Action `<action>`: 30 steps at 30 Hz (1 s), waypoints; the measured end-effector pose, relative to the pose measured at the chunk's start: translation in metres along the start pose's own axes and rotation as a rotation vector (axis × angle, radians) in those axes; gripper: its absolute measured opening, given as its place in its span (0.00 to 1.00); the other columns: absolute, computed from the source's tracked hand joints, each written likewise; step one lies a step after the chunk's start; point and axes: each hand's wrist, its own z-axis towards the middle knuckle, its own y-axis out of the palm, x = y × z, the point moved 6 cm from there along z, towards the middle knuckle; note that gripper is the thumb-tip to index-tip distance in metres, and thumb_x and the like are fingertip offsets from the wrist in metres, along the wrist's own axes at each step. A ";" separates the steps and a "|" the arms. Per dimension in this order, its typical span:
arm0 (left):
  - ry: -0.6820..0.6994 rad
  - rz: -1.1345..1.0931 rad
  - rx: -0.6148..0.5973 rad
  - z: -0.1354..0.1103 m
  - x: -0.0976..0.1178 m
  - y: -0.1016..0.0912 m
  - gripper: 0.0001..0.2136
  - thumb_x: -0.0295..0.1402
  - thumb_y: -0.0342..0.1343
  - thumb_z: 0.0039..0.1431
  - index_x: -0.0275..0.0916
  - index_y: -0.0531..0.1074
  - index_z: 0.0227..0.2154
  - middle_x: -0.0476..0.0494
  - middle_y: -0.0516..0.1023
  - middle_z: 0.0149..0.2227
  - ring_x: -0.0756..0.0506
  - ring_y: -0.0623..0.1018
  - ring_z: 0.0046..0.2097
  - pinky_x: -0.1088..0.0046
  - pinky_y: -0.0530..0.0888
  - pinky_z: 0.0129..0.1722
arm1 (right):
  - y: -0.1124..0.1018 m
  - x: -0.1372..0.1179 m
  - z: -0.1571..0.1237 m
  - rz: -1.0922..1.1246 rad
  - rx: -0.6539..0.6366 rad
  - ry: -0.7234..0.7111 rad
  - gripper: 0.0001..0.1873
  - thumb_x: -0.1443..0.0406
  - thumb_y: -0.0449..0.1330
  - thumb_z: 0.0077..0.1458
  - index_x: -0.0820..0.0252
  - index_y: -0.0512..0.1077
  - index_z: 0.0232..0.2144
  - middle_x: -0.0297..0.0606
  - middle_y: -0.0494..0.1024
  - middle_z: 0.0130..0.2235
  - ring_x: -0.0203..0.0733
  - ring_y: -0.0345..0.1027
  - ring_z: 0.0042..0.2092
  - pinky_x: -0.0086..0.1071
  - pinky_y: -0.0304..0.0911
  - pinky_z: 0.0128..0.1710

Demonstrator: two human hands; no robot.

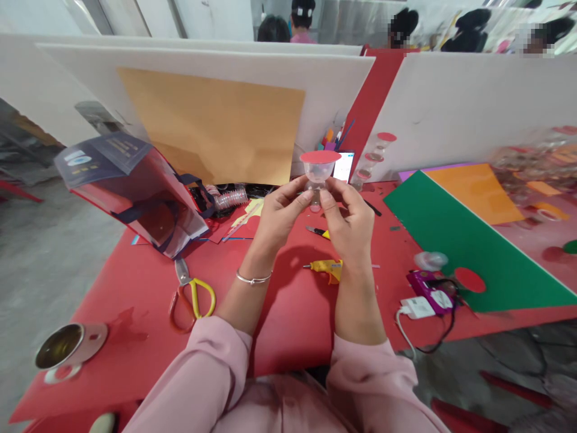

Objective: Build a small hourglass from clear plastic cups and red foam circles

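Between my two hands, above the red table, is a clear plastic cup with a flat red disc across its top. A narrower clear part shows under the cup, partly covered by my fingers. My left hand pinches it from the left, and my right hand grips it from the right. Beneath my hands lie a yellow glue gun and a yellow-handled utility knife, partly hidden by my right hand and forearm. Further back stands a similar stack of clear cups with red discs.
Scissors and a mug lie to the left, near a dark-and-red bag. At right are a green board, a purple power strip and a white charger. Upright white panels border the back.
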 end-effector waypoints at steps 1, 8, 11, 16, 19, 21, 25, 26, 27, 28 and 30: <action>-0.002 0.005 0.000 0.000 0.000 -0.001 0.18 0.41 0.73 0.56 0.46 0.84 0.49 0.43 0.86 0.49 0.43 0.84 0.50 0.64 0.80 0.53 | 0.000 0.000 0.000 0.003 -0.014 0.000 0.16 0.55 0.63 0.67 0.49 0.79 0.54 0.39 0.84 0.51 0.46 0.81 0.49 0.40 0.80 0.45; 0.003 0.017 0.006 0.000 -0.001 -0.001 0.19 0.41 0.72 0.56 0.46 0.83 0.51 0.42 0.85 0.54 0.42 0.83 0.53 0.62 0.79 0.55 | 0.000 0.004 0.002 0.091 -0.065 0.042 0.18 0.54 0.65 0.65 0.49 0.79 0.55 0.38 0.84 0.52 0.47 0.81 0.49 0.41 0.81 0.45; 0.009 0.022 -0.001 0.000 -0.001 0.000 0.20 0.40 0.72 0.56 0.45 0.83 0.51 0.41 0.84 0.54 0.41 0.82 0.56 0.60 0.78 0.58 | 0.000 0.007 0.002 0.104 -0.076 0.065 0.19 0.53 0.66 0.65 0.48 0.79 0.55 0.38 0.84 0.52 0.47 0.82 0.49 0.42 0.82 0.45; 0.014 0.047 0.009 0.001 -0.004 -0.003 0.21 0.41 0.73 0.55 0.45 0.83 0.52 0.41 0.84 0.56 0.40 0.81 0.58 0.59 0.78 0.60 | 0.000 0.008 0.002 0.114 -0.075 0.070 0.19 0.53 0.64 0.66 0.47 0.79 0.57 0.37 0.84 0.53 0.46 0.82 0.47 0.43 0.82 0.47; 0.009 0.047 0.023 0.001 -0.005 -0.004 0.21 0.42 0.73 0.55 0.45 0.83 0.52 0.41 0.84 0.56 0.39 0.82 0.58 0.59 0.78 0.59 | 0.000 0.006 0.002 0.110 -0.074 0.070 0.19 0.52 0.63 0.67 0.46 0.80 0.56 0.37 0.84 0.52 0.44 0.83 0.45 0.42 0.83 0.46; 0.002 0.043 0.034 0.000 -0.004 -0.004 0.22 0.42 0.74 0.54 0.44 0.83 0.51 0.41 0.84 0.55 0.39 0.82 0.57 0.60 0.79 0.58 | 0.000 0.006 0.002 0.103 -0.070 0.072 0.19 0.52 0.63 0.67 0.47 0.80 0.56 0.37 0.85 0.51 0.43 0.83 0.43 0.42 0.83 0.45; -0.021 0.045 0.041 -0.001 -0.002 -0.002 0.23 0.41 0.75 0.53 0.44 0.83 0.52 0.41 0.84 0.55 0.39 0.82 0.57 0.59 0.79 0.59 | -0.001 0.008 0.003 0.083 -0.048 0.067 0.19 0.52 0.64 0.66 0.47 0.80 0.55 0.37 0.85 0.50 0.43 0.83 0.43 0.41 0.83 0.46; -0.024 0.045 0.040 -0.001 -0.001 -0.001 0.23 0.41 0.75 0.52 0.44 0.82 0.52 0.41 0.84 0.55 0.39 0.82 0.57 0.58 0.79 0.59 | -0.001 0.009 0.003 0.077 -0.042 0.060 0.19 0.52 0.65 0.65 0.48 0.81 0.55 0.37 0.85 0.50 0.44 0.83 0.44 0.41 0.82 0.46; -0.026 0.043 0.037 -0.002 -0.001 -0.001 0.24 0.40 0.75 0.52 0.44 0.82 0.52 0.40 0.84 0.55 0.39 0.82 0.57 0.57 0.79 0.60 | -0.001 0.009 0.002 0.073 -0.037 0.053 0.19 0.52 0.65 0.65 0.48 0.81 0.55 0.37 0.85 0.50 0.44 0.83 0.44 0.41 0.82 0.46; -0.025 0.041 0.034 -0.001 -0.001 -0.001 0.24 0.40 0.75 0.52 0.44 0.82 0.53 0.40 0.84 0.55 0.38 0.82 0.57 0.57 0.78 0.60 | -0.001 0.009 0.002 0.072 -0.039 0.047 0.19 0.52 0.65 0.66 0.47 0.80 0.55 0.37 0.85 0.50 0.43 0.83 0.44 0.40 0.82 0.46; -0.024 0.037 0.030 -0.001 -0.002 -0.002 0.24 0.39 0.75 0.52 0.44 0.82 0.53 0.40 0.84 0.55 0.38 0.82 0.57 0.56 0.78 0.61 | 0.000 0.008 0.002 0.077 -0.053 0.044 0.19 0.53 0.63 0.67 0.47 0.80 0.56 0.37 0.85 0.49 0.42 0.83 0.43 0.40 0.82 0.45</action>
